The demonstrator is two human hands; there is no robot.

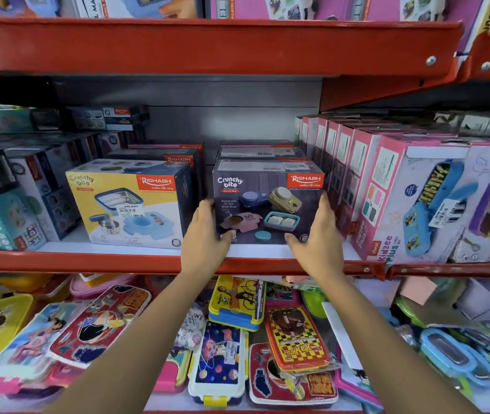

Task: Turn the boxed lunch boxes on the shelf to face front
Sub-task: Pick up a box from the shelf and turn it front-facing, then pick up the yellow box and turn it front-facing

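We are standing at a red metal shelf (118, 261) in a shop, looking at its middle tier, with a grey back panel (231, 121) showing behind the stock and another red tier (207, 46) hanging above. We are gripping a dark purple Crunchy Bite box (267, 204) from both sides as it is sitting at the front edge of the white shelf board, its printed face turned toward us. Our left hand (204, 237) is pressing against the box's left edge, fingers held together along the side and the thumb lying across the lower front corner. Our right hand (318, 234) is mirroring it on the right edge, fingers together on the side and the thumb touching the bottom right of the face. More dark boxes (261, 152) are sitting stacked behind it. Just to its left a yellow Crunchy Bite box (130, 204) is standing angled, showing its front and one side. To the right a row of pink Kidzee Plus boxes (387, 198) is standing upright. On the tier below, loose printed lunch boxes (222, 360) are lying in a jumble.
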